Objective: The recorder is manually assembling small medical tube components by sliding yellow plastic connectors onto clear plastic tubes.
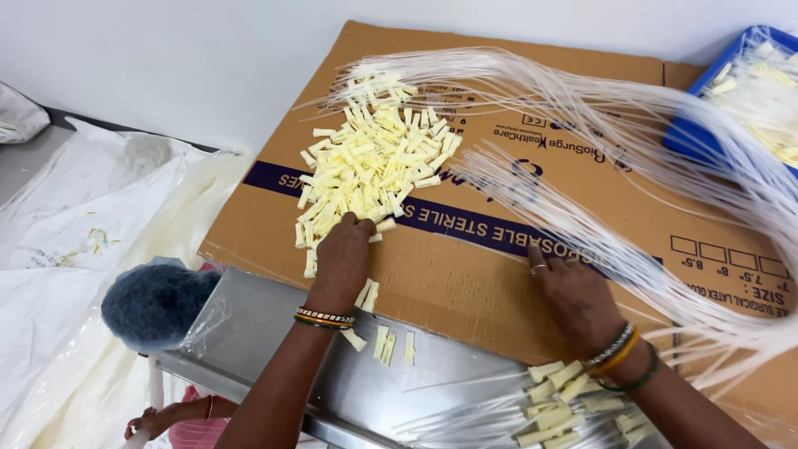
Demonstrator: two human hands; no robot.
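Left fingers [356, 223] touching yellow pieces [366, 162], tubes [615, 208] beside

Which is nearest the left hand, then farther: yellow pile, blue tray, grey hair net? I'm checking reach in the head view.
1. yellow pile: under the left hand fingers.
2. grey hair net: lower left, past the table edge.
3. blue tray: far upper right.

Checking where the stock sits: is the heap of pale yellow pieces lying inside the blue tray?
No, the heap of pale yellow pieces lies on flattened cardboard.
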